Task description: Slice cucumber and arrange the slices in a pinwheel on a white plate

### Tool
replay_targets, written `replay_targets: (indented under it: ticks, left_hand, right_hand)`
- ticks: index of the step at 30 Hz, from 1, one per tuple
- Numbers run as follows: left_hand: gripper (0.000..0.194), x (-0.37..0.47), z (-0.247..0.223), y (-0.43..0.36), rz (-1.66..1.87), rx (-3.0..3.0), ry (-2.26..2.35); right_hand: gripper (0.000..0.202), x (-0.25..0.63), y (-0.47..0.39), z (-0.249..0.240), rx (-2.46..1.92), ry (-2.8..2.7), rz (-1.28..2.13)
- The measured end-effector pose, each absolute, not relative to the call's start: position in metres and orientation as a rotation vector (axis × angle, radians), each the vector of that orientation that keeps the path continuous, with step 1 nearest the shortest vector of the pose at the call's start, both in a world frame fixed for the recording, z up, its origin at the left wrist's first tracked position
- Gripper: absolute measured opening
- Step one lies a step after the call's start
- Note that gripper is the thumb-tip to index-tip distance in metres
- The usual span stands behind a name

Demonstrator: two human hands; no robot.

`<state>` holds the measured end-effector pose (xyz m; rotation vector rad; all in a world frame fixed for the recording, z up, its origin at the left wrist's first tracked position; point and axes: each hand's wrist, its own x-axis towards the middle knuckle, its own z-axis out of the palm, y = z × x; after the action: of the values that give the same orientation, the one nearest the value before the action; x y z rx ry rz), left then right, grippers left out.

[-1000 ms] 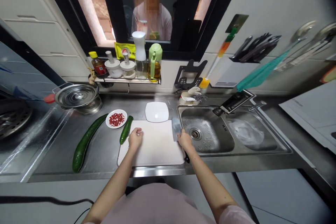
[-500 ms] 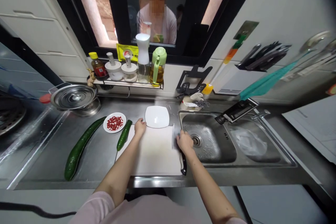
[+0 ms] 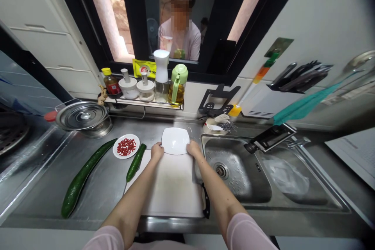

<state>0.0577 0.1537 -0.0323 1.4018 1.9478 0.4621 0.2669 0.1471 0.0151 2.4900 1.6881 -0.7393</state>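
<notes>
A white square plate (image 3: 175,140) with rounded corners lies at the far edge of the white cutting board (image 3: 172,187). My left hand (image 3: 157,151) grips its left side, and my right hand (image 3: 193,148) grips its right side, fingers closed on the rim. Along the board's right edge lies a knife (image 3: 206,202), its black handle toward me and its blade mostly hidden by my right forearm. To the left, a short piece of cucumber (image 3: 136,163) rests at the board's corner. Beside it is a small white plate of chopped red pepper (image 3: 126,146).
A long cucumber (image 3: 84,179) lies on the steel counter at left, near a lidded steel pot (image 3: 83,116). The sink (image 3: 234,172) with a dark faucet (image 3: 269,138) is at right. Bottles and seasoning jars stand on a shelf (image 3: 146,103) under the window.
My right hand has moved from beside the knife up and left to the square plate's right side. My left hand stays at the plate's left. The view has tilted slightly upward.
</notes>
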Motion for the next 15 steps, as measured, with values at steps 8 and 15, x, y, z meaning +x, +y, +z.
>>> replay_targets:
  ticks: [8,15]
  left_hand:
    - [0.036,0.057,-0.031,0.158,0.455,1.352,1.945]
    - [0.036,0.046,-0.020,0.136,0.566,1.275,1.933]
  right_hand:
    - [0.037,0.269,0.159,0.002,2.610,1.592,-0.797]
    - [0.033,0.274,0.150,-0.005,2.706,1.704,-0.853]
